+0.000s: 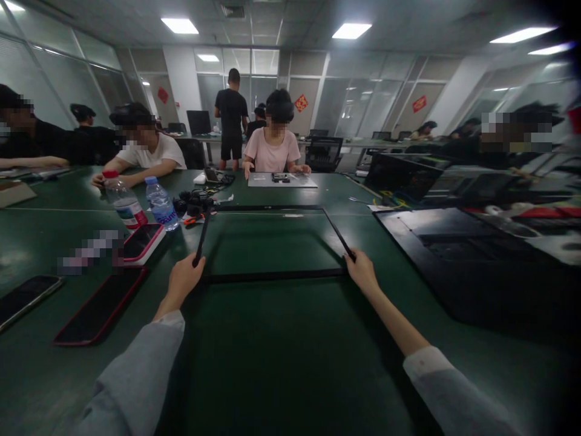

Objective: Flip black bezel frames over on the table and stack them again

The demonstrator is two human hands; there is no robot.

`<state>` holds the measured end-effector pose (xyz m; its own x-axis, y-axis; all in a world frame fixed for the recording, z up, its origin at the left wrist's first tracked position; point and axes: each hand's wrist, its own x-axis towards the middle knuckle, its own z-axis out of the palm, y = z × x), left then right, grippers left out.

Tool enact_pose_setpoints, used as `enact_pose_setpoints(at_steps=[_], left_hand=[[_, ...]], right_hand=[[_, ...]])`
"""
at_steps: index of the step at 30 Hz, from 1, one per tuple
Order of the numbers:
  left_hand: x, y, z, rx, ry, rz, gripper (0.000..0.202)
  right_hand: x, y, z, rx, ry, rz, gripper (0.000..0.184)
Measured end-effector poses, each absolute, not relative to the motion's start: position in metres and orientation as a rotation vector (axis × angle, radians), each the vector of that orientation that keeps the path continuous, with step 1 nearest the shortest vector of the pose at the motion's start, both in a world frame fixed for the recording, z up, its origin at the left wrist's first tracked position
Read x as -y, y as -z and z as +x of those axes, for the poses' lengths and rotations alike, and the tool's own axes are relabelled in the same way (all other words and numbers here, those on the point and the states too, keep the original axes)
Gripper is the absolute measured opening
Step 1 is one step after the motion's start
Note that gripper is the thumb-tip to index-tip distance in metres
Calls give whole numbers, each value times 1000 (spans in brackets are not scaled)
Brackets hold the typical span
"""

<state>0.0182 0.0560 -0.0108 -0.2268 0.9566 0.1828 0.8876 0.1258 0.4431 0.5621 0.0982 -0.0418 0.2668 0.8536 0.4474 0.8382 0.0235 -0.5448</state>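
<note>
A thin black rectangular frame (272, 208) lies on the green table (281, 357) straight ahead of me. My left hand (184, 280) is closed on the frame's left side near the near-left corner. My right hand (362, 269) is closed on the near-right corner. Both arms wear light grey sleeves. The green table shows through the frame's open middle.
Two water bottles (160, 203) and phones in red cases (143, 242) sit at the left, with cables (196, 203) behind. A large black panel (458, 260) lies at the right. A person in pink (273, 142) sits opposite; other people sit along the left.
</note>
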Motion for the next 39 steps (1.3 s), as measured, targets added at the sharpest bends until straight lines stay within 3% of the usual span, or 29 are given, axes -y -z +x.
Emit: enact_pose_setpoints(at_steps=[16,27,39], left_hand=[[-43,7,22,-2314,-737,1944,41],[-42,6,21,-2350,-629,2000,36],[-36,6,21,-2312,-656,1993,45]], right_hand=[[-98,40,562,1616,174,-1908,38],[-88,29,554,1692,110,-1948,35],[-85,25,552,1649,42,-1901,35]])
